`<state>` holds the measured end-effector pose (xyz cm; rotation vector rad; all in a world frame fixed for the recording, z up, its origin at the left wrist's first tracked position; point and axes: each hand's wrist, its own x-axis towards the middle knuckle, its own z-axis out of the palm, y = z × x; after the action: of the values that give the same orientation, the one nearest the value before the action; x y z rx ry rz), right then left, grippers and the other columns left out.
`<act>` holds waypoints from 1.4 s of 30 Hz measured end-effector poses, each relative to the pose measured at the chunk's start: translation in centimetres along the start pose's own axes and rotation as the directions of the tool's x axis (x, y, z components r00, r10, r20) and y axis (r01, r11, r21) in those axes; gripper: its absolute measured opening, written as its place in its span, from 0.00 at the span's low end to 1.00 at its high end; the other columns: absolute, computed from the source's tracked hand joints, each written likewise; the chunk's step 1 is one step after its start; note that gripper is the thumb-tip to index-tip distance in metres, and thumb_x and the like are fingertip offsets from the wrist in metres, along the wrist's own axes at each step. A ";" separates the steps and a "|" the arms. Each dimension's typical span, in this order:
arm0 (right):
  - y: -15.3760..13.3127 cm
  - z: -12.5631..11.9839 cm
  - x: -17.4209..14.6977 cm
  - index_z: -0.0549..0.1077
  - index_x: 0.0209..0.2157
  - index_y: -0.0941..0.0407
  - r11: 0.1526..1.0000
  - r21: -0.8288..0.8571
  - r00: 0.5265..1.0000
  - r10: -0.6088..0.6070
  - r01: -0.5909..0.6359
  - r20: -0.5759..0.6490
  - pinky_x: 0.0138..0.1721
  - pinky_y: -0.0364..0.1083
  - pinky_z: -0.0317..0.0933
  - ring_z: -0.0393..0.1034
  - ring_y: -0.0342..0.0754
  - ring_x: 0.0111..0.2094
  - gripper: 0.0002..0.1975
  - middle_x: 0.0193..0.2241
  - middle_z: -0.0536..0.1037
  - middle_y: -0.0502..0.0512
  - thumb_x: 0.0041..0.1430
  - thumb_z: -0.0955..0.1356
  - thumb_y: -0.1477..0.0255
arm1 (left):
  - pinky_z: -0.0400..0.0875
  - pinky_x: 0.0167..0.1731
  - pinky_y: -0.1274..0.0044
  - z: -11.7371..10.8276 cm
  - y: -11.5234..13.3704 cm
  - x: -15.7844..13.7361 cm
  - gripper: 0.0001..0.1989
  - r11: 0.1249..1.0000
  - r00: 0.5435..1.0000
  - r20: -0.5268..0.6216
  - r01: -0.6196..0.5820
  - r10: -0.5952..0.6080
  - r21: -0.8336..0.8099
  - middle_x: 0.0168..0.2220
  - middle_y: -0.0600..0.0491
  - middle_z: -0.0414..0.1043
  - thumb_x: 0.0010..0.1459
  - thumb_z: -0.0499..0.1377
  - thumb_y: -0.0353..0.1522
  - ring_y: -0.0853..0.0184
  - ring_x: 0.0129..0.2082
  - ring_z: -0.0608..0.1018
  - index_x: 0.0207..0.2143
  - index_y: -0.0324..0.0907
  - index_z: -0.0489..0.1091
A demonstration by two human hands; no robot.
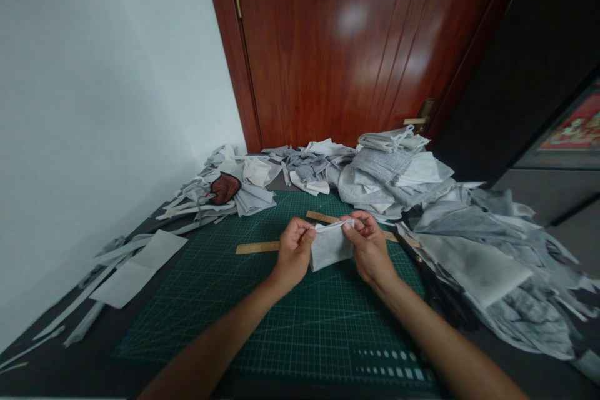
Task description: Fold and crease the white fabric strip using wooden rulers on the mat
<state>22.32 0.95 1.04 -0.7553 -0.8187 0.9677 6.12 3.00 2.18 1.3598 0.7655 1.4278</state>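
Observation:
A small piece of light grey fabric [332, 249] hangs between my two hands above the green cutting mat [206, 300]. My left hand [295, 249] pinches its upper left corner between thumb and fingers. At the upper right corner, my right hand [369, 249] grips the same piece in a like pinch. The top edge looks folded over. Behind and below the hands lie a wooden ruler [257, 248] and a second wooden strip [321, 217], both partly covered by the hands and fabric.
Piled grey fabric [389, 169] stands at the back right, with more cloth [492, 262] along the right. Black-handled scissors [435, 287] lie beside the mat. At left are fabric strips, a pale sheet [140, 269] and a brown dark-edged piece [225, 189]. A wooden door [328, 44] rises behind.

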 end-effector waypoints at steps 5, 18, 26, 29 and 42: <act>0.3 0.1 0.1 0.72 0.35 0.50 0.999 -0.028 0.999 -0.035 0.034 -0.017 0.40 0.46 0.66 0.74 0.48 0.36 0.17 0.35 0.81 0.51 0.49 0.80 0.65 | 0.74 0.39 0.72 -0.1 0.0 0.3 0.25 0.996 1.000 0.020 -0.003 0.005 -0.091 0.34 0.49 0.80 0.52 0.70 0.53 0.59 0.37 0.81 0.32 0.44 0.67; -0.3 0.3 -0.2 0.78 0.29 0.53 0.991 -0.125 0.996 -0.063 0.056 -0.055 0.32 0.43 0.59 0.66 0.44 0.28 0.13 0.25 0.76 0.47 0.48 0.81 0.63 | 0.73 0.52 0.64 -0.1 0.2 -0.1 0.21 0.920 0.970 0.237 0.142 -0.055 -0.365 0.46 0.48 0.83 0.56 0.71 0.46 0.54 0.50 0.82 0.33 0.45 0.65; 0.0 0.1 0.2 0.81 0.30 0.53 0.998 -0.056 0.996 -0.012 0.007 -0.088 0.35 0.46 0.63 0.69 0.46 0.30 0.15 0.28 0.80 0.50 0.47 0.81 0.59 | 0.74 0.51 0.63 -0.2 0.1 0.0 0.21 0.931 0.975 0.218 0.126 -0.052 -0.342 0.42 0.49 0.83 0.55 0.71 0.47 0.54 0.48 0.83 0.34 0.45 0.65; 0.1 0.1 0.2 0.81 0.29 0.53 0.999 -0.050 0.995 -0.021 0.016 -0.096 0.34 0.46 0.62 0.69 0.46 0.29 0.15 0.27 0.80 0.50 0.45 0.81 0.60 | 0.75 0.51 0.63 -0.2 -0.1 0.1 0.21 0.933 0.982 0.182 0.119 -0.059 -0.340 0.41 0.49 0.82 0.54 0.71 0.47 0.55 0.46 0.83 0.34 0.45 0.65; -0.7 0.2 0.1 0.81 0.39 0.51 0.996 -0.080 0.995 -0.040 0.033 -0.089 0.35 0.45 0.63 0.70 0.47 0.32 0.18 0.31 0.80 0.49 0.46 0.81 0.62 | 0.75 0.43 0.69 -0.2 -0.7 0.2 0.19 0.935 0.988 0.138 0.111 -0.068 -0.335 0.39 0.50 0.82 0.55 0.71 0.46 0.60 0.39 0.83 0.33 0.45 0.66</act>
<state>22.44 0.84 1.76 -0.8432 -0.7925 0.8665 6.06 3.46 1.56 1.1168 0.4641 1.3183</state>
